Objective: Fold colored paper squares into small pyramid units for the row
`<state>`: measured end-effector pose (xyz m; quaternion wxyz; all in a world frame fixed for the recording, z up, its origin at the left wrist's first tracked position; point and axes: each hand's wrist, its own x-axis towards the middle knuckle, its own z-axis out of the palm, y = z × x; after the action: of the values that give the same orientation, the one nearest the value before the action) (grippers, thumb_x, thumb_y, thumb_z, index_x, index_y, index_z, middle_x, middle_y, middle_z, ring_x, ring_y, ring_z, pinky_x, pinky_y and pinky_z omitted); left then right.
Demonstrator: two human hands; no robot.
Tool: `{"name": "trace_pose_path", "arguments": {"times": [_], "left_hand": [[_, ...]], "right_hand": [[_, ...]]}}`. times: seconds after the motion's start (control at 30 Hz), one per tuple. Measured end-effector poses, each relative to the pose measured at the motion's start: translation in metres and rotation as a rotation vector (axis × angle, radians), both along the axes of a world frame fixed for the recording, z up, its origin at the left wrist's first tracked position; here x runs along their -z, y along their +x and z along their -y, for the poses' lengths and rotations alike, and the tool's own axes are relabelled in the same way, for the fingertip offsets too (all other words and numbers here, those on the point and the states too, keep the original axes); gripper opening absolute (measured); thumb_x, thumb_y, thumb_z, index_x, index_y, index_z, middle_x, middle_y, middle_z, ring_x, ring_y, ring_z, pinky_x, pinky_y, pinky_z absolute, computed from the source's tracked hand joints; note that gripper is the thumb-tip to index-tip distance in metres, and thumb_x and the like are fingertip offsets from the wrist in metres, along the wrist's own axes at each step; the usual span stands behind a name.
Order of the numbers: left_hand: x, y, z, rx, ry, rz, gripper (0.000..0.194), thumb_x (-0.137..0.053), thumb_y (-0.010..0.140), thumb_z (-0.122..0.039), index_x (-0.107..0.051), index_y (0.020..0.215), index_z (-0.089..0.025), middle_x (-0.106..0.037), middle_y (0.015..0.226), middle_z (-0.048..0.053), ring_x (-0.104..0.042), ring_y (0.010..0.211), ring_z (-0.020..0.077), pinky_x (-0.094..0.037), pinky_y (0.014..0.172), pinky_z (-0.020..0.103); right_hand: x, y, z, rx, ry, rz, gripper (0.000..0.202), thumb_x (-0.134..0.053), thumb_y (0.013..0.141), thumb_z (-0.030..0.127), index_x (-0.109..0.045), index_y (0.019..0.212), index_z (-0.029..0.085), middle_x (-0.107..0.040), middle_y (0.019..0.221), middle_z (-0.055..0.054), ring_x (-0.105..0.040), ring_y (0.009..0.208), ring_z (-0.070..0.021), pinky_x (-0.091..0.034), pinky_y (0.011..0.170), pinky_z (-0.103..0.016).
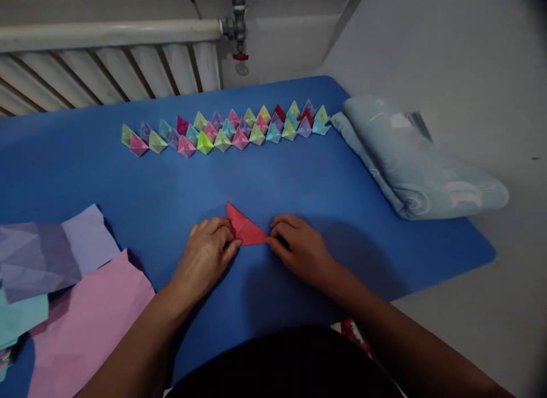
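Observation:
A red piece of paper (247, 229), folded into a triangle, lies at the middle of the blue table. Its left end is pinched between the thumb and curled fingers of my left hand (209, 245). At the lower right corner, my right hand (298, 247) grips the paper's tip with thumb and finger. One point of the triangle sticks up and away from me, beside the left fingertips. The part of the paper under my left fingers is hidden.
Rows of small folded paper boats (222, 140) in several colours stand farther back. Purple (92, 238) and pink paper sheets (98, 312) lie at the left. A folded light-blue blanket (419, 164) rests at the right by the wall. Behind the table is a radiator (111, 36).

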<state>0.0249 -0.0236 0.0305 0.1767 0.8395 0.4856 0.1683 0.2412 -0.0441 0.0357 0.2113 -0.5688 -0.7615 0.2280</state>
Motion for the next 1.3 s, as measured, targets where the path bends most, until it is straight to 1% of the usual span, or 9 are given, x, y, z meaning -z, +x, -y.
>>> {"name": "trace_pose_path", "arguments": {"times": [0.1, 0.27, 0.4, 0.53, 0.7, 0.87, 1.0, 1.13, 1.3], "left_hand": [[-0.002, -0.001, 0.000, -0.024, -0.007, -0.018, 0.012, -0.057, 0.089, -0.028, -0.060, 0.081, -0.019, -0.064, 0.097, 0.006, -0.057, 0.090, 0.0226, -0.045, 0.082, 0.042], [-0.003, -0.004, -0.001, 0.010, -0.032, 0.001, 0.013, -0.052, 0.090, -0.020, -0.063, 0.095, -0.023, -0.063, 0.098, 0.004, -0.057, 0.090, 0.0209, -0.043, 0.082, 0.040], [-0.002, -0.006, -0.002, 0.009, -0.041, -0.015, 0.016, -0.052, 0.089, -0.019, -0.066, 0.095, -0.024, -0.063, 0.094, 0.004, -0.058, 0.088, 0.0208, -0.043, 0.080, 0.040], [-0.002, -0.008, -0.001, -0.002, -0.051, -0.001, 0.015, -0.051, 0.087, -0.017, -0.066, 0.090, -0.021, -0.063, 0.095, 0.005, -0.058, 0.090, 0.0214, -0.044, 0.083, 0.041], [-0.003, -0.009, -0.002, -0.040, -0.081, 0.034, 0.012, -0.054, 0.086, -0.021, -0.064, 0.091, -0.019, -0.062, 0.095, 0.006, -0.058, 0.089, 0.0206, -0.045, 0.083, 0.039], [-0.004, -0.012, -0.003, -0.110, -0.132, 0.089, 0.015, -0.059, 0.082, -0.021, -0.063, 0.096, -0.017, -0.062, 0.096, 0.006, -0.059, 0.088, 0.0212, -0.047, 0.080, 0.037], [-0.003, -0.015, -0.006, -0.208, -0.215, 0.182, 0.027, -0.065, 0.076, -0.021, -0.061, 0.102, -0.016, -0.063, 0.100, 0.008, -0.061, 0.086, 0.0206, -0.048, 0.078, 0.035], [-0.005, -0.016, -0.008, -0.241, -0.223, 0.230, 0.024, -0.060, 0.075, -0.018, -0.063, 0.099, -0.018, -0.064, 0.097, 0.007, -0.061, 0.083, 0.0197, -0.049, 0.077, 0.034], [-0.010, -0.016, -0.010, -0.293, -0.297, 0.336, 0.027, -0.059, 0.070, -0.017, -0.064, 0.097, -0.018, -0.065, 0.089, 0.006, -0.060, 0.076, 0.0187, -0.048, 0.074, 0.033]], "right_hand": [[-0.001, 0.001, 0.000, -0.003, -0.010, 0.007, 0.013, -0.052, 0.088, 0.019, -0.059, 0.077, 0.019, -0.064, 0.094, -0.007, -0.059, 0.089, -0.0194, -0.047, 0.079, -0.033], [0.000, 0.001, 0.001, -0.045, 0.005, 0.006, 0.017, -0.049, 0.092, 0.019, -0.064, 0.098, 0.020, -0.065, 0.099, -0.007, -0.059, 0.092, -0.0196, -0.046, 0.080, -0.033], [-0.003, -0.008, -0.001, -0.036, -0.012, 0.173, 0.024, -0.051, 0.091, 0.023, -0.062, 0.111, 0.017, -0.066, 0.099, -0.011, -0.058, 0.092, -0.0233, -0.044, 0.082, -0.036], [-0.011, -0.022, -0.005, -0.016, -0.032, 0.287, 0.016, -0.054, 0.088, 0.025, -0.063, 0.096, 0.015, -0.065, 0.094, -0.011, -0.056, 0.089, -0.0238, -0.042, 0.078, -0.035], [-0.015, -0.028, -0.009, 0.001, -0.031, 0.205, 0.004, -0.055, 0.080, 0.015, -0.057, 0.082, 0.017, -0.062, 0.086, -0.006, -0.053, 0.082, -0.0195, -0.039, 0.077, -0.031], [-0.009, -0.027, -0.014, 0.059, -0.147, -0.047, 0.027, -0.054, 0.074, 0.007, -0.057, 0.099, 0.018, -0.062, 0.079, 0.000, -0.053, 0.073, -0.0137, -0.039, 0.070, -0.025], [-0.011, -0.025, -0.025, 0.018, -0.259, -0.049, 0.033, -0.056, 0.074, 0.010, -0.060, 0.105, 0.019, -0.061, 0.073, 0.002, -0.051, 0.065, -0.0120, -0.035, 0.063, -0.024], [-0.017, -0.028, -0.031, -0.031, -0.255, 0.020, 0.016, -0.058, 0.073, 0.011, -0.063, 0.085, 0.019, -0.060, 0.081, -0.001, -0.049, 0.069, -0.0123, -0.034, 0.064, -0.025], [-0.014, -0.035, -0.031, -0.023, -0.217, -0.032, 0.010, -0.058, 0.070, 0.009, -0.054, 0.068, 0.019, -0.053, 0.075, 0.000, -0.046, 0.071, -0.0129, -0.034, 0.067, -0.026]]}}
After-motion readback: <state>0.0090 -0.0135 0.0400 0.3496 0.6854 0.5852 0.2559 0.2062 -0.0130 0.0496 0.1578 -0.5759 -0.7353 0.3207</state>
